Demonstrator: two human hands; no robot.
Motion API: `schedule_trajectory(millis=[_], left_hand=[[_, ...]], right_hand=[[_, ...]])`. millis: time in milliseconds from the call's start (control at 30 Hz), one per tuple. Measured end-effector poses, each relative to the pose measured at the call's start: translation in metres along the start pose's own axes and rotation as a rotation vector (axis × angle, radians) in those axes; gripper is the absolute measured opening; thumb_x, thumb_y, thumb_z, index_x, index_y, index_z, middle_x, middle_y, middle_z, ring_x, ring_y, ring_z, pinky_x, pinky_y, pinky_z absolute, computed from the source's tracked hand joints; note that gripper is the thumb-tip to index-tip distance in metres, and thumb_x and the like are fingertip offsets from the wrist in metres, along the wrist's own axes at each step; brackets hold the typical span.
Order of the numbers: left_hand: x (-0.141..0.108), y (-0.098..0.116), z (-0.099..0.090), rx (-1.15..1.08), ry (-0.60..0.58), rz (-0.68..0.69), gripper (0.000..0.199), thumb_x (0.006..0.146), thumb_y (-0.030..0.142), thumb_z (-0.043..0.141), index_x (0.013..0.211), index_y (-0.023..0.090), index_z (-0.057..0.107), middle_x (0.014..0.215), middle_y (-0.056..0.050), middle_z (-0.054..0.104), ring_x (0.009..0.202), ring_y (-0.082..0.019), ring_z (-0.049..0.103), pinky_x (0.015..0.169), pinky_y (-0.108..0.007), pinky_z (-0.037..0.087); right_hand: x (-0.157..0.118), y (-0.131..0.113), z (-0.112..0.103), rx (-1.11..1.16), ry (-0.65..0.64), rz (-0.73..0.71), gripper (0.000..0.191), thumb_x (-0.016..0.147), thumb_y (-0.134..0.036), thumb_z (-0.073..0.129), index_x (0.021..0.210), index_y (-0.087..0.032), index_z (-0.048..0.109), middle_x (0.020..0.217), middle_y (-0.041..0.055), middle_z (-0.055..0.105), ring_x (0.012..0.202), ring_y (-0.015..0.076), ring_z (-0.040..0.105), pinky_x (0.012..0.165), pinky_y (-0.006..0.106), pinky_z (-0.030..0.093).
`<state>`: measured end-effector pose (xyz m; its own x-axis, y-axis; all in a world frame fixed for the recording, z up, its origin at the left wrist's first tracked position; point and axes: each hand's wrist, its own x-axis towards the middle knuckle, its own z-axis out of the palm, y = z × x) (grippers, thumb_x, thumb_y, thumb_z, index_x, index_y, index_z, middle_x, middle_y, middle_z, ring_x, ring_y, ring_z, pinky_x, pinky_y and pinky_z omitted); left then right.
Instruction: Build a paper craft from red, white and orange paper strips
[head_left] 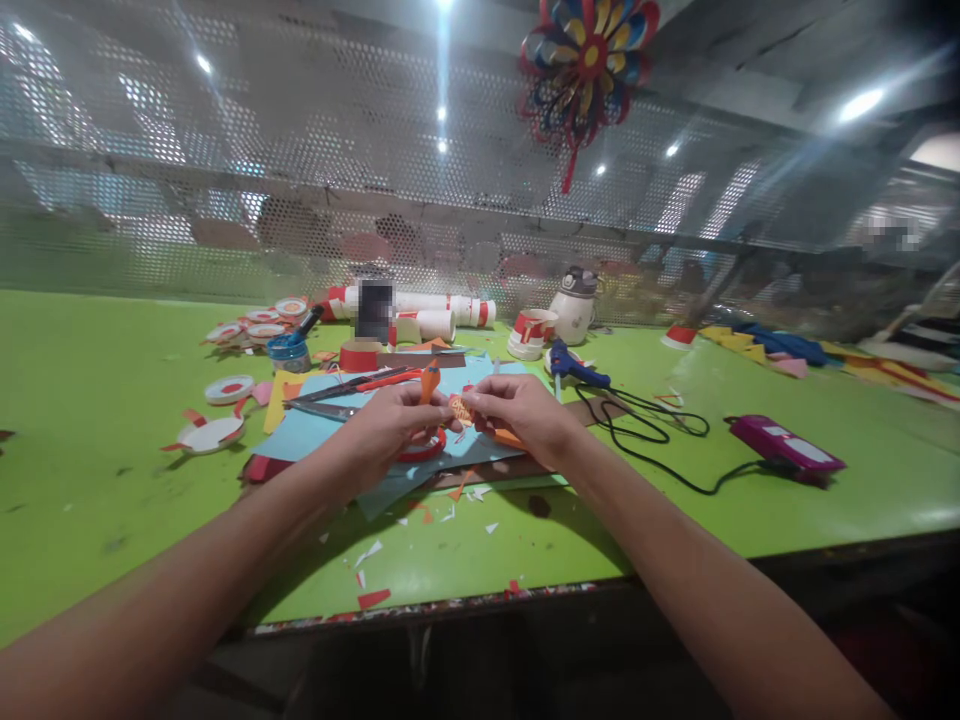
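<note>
Over light-blue paper (pixel 300 437), my left hand (pixel 394 425) and my right hand (pixel 529 415) come close together with bent fingers. Between their fingertips is a small red piece with a yellow pattern (pixel 461 408); my right thumb and finger pinch it, and left fingertips touch its other side. A small orange paper piece with dark dots (pixel 430 382) sticks up at my left fingers, seemingly held there. Under my left hand lies a red ring-shaped thing (pixel 424 447), partly hidden. Scissors with dark blades (pixel 322 409) rest just left of it.
A blue glue gun (pixel 577 366) lies right, its black cord running to a purple box (pixel 784 445). Left are white-and-red paper discs (pixel 212 433) and a blue jar (pixel 289 353). Behind stand paper cups (pixel 529 335) and a bottle (pixel 574 308). Paper scraps (pixel 373 598) litter the front edge.
</note>
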<state>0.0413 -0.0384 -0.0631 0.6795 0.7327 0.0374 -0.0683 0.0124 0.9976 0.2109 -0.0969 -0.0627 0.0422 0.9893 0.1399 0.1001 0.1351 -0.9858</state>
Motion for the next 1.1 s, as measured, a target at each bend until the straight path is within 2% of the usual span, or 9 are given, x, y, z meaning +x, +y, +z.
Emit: schedule_trajectory(millis=[167,333,433,567,700,800,900,1000,1100], left_hand=[[0.002,-0.004,-0.001,-0.109,-0.008,-0.049,0.009,0.067,0.018,0.071,0.070,0.014,0.064,0.069,-0.004,0.065,0.061,-0.011,0.052,0.057,-0.023,0.035],[0.003,-0.004,0.000,-0.182,-0.003,-0.090,0.016,0.069,0.013,0.068,0.083,0.012,0.062,0.070,-0.005,0.066,0.065,-0.011,0.055,0.062,-0.021,0.040],[0.004,-0.004,0.000,-0.238,0.030,-0.093,0.018,0.072,0.012,0.062,0.090,0.012,0.060,0.073,-0.006,0.067,0.063,-0.010,0.053,0.058,-0.020,0.040],[0.006,-0.005,-0.001,-0.293,0.049,-0.084,0.017,0.079,0.023,0.057,0.093,0.013,0.059,0.074,-0.008,0.068,0.058,-0.010,0.051,0.049,-0.020,0.036],[0.009,-0.005,-0.006,-0.255,0.194,-0.019,0.009,0.071,0.017,0.066,0.075,0.014,0.060,0.069,-0.005,0.065,0.064,-0.010,0.054,0.055,-0.019,0.042],[0.012,-0.004,-0.014,-0.253,0.272,0.039,0.011,0.064,0.013,0.070,0.067,0.013,0.059,0.066,-0.003,0.062,0.068,-0.010,0.056,0.058,-0.017,0.044],[0.015,0.001,-0.024,-0.264,0.290,0.137,0.012,0.062,0.014,0.071,0.070,0.011,0.062,0.066,-0.002,0.061,0.064,-0.009,0.055,0.055,-0.016,0.042],[0.016,0.010,-0.033,-0.258,0.331,0.239,0.016,0.062,0.015,0.070,0.076,0.010,0.065,0.061,-0.001,0.058,0.059,-0.007,0.052,0.052,-0.015,0.038],[0.016,0.016,-0.039,-0.240,0.400,0.251,0.019,0.061,0.015,0.070,0.079,0.008,0.066,0.058,0.001,0.057,0.055,-0.007,0.049,0.050,-0.017,0.036]], right_hand=[[0.003,0.004,-0.001,-0.055,0.040,-0.025,0.026,0.069,-0.038,0.071,0.063,-0.015,0.061,0.053,-0.0029,0.054,0.050,0.0083,0.045,0.052,0.025,0.033],[0.008,0.008,-0.009,0.049,0.121,-0.059,0.029,0.067,-0.037,0.073,0.059,-0.015,0.057,0.052,-0.0037,0.052,0.049,0.0075,0.043,0.051,0.025,0.033],[0.010,0.009,-0.011,0.091,0.152,-0.065,0.030,0.064,-0.037,0.075,0.057,-0.015,0.057,0.051,-0.0043,0.050,0.048,0.0072,0.042,0.050,0.025,0.032],[0.010,0.008,-0.010,0.089,0.167,-0.052,0.031,0.063,-0.040,0.076,0.059,-0.015,0.058,0.051,-0.0039,0.051,0.047,0.0074,0.043,0.048,0.025,0.032],[0.011,0.003,-0.021,0.041,0.346,-0.051,0.030,0.060,-0.039,0.077,0.061,-0.014,0.061,0.055,-0.0016,0.056,0.052,0.0091,0.049,0.050,0.024,0.038],[0.015,0.001,-0.036,0.034,0.480,-0.067,0.027,0.062,-0.036,0.076,0.063,-0.015,0.059,0.058,-0.0015,0.058,0.058,0.0102,0.055,0.052,0.022,0.041],[0.018,0.000,-0.042,0.051,0.502,-0.054,0.022,0.070,-0.031,0.072,0.065,-0.016,0.058,0.060,0.0001,0.062,0.059,0.0116,0.060,0.051,0.021,0.044],[0.020,0.000,-0.038,0.067,0.465,-0.016,0.018,0.077,-0.026,0.067,0.067,-0.015,0.055,0.060,0.0032,0.066,0.054,0.0125,0.062,0.048,0.022,0.046],[0.019,-0.001,-0.032,0.070,0.433,0.007,0.018,0.080,-0.022,0.066,0.068,-0.016,0.054,0.055,0.0027,0.066,0.048,0.0119,0.061,0.043,0.020,0.044]])
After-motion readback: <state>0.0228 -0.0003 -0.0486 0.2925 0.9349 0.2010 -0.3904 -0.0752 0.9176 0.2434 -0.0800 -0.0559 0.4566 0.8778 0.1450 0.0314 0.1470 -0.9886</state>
